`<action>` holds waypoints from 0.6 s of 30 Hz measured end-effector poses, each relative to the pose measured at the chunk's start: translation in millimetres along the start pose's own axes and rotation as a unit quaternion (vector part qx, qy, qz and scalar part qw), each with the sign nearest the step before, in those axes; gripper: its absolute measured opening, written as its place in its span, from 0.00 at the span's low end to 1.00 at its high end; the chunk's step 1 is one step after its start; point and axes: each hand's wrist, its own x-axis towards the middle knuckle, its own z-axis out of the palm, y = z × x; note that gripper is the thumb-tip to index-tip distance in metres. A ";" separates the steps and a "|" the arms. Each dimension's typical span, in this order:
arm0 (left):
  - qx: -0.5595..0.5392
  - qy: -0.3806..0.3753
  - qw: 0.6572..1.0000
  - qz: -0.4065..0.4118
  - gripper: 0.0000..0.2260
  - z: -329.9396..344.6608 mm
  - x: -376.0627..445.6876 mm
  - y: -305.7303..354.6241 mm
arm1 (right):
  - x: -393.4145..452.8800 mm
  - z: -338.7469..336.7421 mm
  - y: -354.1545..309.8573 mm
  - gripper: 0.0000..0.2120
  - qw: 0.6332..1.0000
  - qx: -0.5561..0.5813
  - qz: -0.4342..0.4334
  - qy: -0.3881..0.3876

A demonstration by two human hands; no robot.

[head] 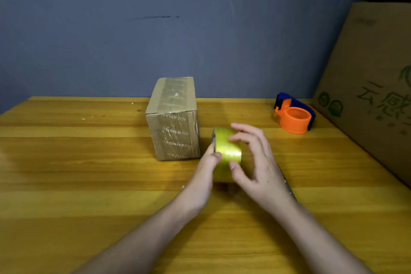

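dull blue-grey wall (200, 29) behind, marked with a dark streak (153, 17); glossy yellow wooden bench (66, 162) set against it; large printed cardboard cartons (373, 95) stacked along the right.

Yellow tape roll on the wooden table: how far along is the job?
Looks done: the small brown cardboard box already carries printed tape over its seam. In hand: left hand and right hand both grip the shiny yellow tape roll. To do, likely: the orange-and-blue plastic tape dispenser sits empty, apart at the right; the roll isn't loaded.
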 end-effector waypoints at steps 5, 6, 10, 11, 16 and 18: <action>-0.023 -0.072 0.997 -0.005 0.19 -1.7 -4.9 7.8 | 1.2 -3.4 3.6 0.24 0.929 0.317 0.185 -0.040; -0.032 -0.080 0.996 -0.004 0.20 -2.4 -4.3 8.0 | 2.1 -2.3 6.2 0.26 0.907 0.359 0.218 -0.023; -0.048 -0.115 0.992 -0.016 0.23 -2.0 -2.1 12.0 | 5.2 -1.5 10.8 0.30 0.887 0.384 0.252 -0.049; -0.055 -0.117 0.991 -0.017 0.22 -1.5 -2.5 12.8 | 5.3 -1.3 10.0 0.29 0.884 0.389 0.251 -0.062; -0.078 -0.079 0.993 -0.041 0.17 -3.4 1.3 13.3 | 2.1 -4.5 -0.3 0.24 0.911 0.364 0.193 -0.027; -0.081 -0.062 0.993 -0.053 0.17 -4.1 3.2 15.0 | 0.2 -5.8 -3.4 0.24 0.952 0.271 0.139 -0.014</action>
